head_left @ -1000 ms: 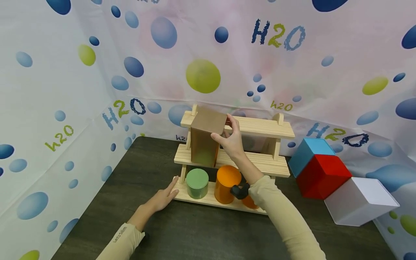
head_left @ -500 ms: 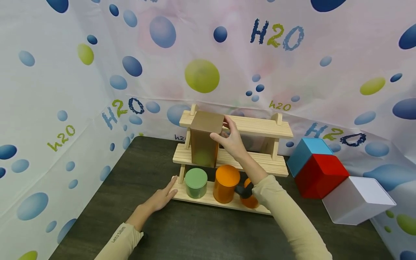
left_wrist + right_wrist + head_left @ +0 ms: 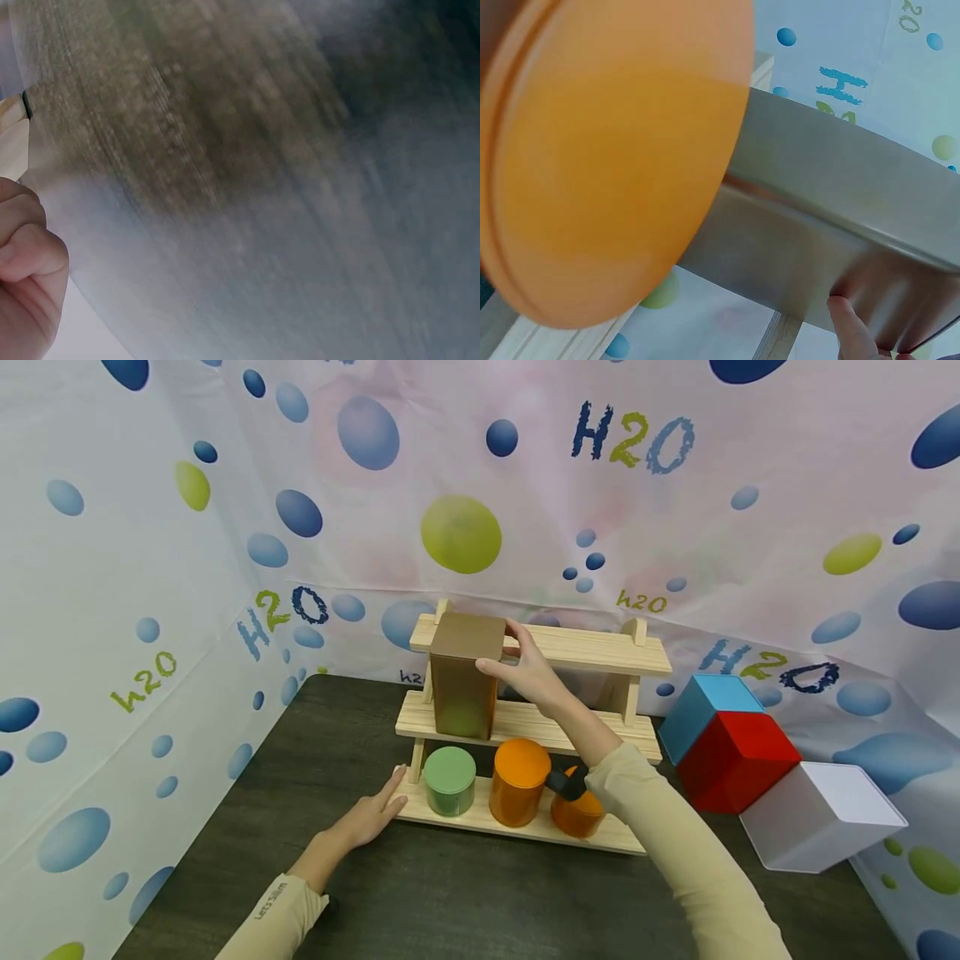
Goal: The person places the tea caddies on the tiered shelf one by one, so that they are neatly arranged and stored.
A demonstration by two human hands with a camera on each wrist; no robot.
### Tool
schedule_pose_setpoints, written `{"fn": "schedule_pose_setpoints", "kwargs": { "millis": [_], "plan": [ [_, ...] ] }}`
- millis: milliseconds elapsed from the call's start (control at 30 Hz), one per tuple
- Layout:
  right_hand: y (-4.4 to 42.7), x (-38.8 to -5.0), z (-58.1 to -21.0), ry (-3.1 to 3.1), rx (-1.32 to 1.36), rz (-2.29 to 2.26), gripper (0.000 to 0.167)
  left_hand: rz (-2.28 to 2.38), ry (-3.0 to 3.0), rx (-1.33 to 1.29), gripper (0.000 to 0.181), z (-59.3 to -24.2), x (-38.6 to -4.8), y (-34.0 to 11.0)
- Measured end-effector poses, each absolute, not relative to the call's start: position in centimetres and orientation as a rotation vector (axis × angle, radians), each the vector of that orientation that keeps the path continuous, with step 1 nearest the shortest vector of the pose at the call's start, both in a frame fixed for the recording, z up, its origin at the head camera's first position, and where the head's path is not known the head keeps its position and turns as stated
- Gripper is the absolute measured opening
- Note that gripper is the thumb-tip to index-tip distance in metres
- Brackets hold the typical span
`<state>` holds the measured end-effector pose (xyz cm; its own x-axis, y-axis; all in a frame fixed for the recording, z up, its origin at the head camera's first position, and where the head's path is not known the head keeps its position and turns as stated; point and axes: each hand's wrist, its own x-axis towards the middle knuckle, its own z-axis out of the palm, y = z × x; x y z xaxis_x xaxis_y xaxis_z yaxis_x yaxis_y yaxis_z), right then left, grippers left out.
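- Three-tier wooden rack (image 3: pixel 592 648) stood mid-frame.
- Bronze canister (image 3: pixel 462 692), upright on the middle tier (image 3: pixel 522 722), left of centre, had slid slightly back; placement seemed nearly done.
- Right hand (image 3: pixel 530 675) touched it; pinching, I couldn't tell.
- Left hand (image 3: pixel 366 820), unclenched, rested on the bottom tier (image 3: pixel 414 802).

My left hand (image 3: pixel 366 820) and right hand (image 3: pixel 531 677) are bare below long, pale beige sleeves (image 3: pixel 678 852), snug and creased along the forearms. Small dark lettering (image 3: pixel 271 901) starting "Let's" runs along my left cuff; a chunky black wrist camera (image 3: pixel 567 783) juts from beneath my right one.
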<state>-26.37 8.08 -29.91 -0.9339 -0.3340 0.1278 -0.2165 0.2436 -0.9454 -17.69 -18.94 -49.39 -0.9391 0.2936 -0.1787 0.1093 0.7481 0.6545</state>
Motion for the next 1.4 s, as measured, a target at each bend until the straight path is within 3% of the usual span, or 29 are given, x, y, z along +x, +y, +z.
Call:
{"fn": "schedule_pose_setpoints", "kwargs": {
  "millis": [1167,1400],
  "plan": [
    [6.8,-27.1,-30.3,2.302,-0.595,-1.817,0.077,0.97,2.672,0.282,0.06,-49.5,-17.6,-18.9],
    [8.1,-26.9,-30.6,2.313,-0.582,-1.728,0.085,0.974,2.675,0.292,0.06,-49.5,-17.7,-18.9]
  ]
}}
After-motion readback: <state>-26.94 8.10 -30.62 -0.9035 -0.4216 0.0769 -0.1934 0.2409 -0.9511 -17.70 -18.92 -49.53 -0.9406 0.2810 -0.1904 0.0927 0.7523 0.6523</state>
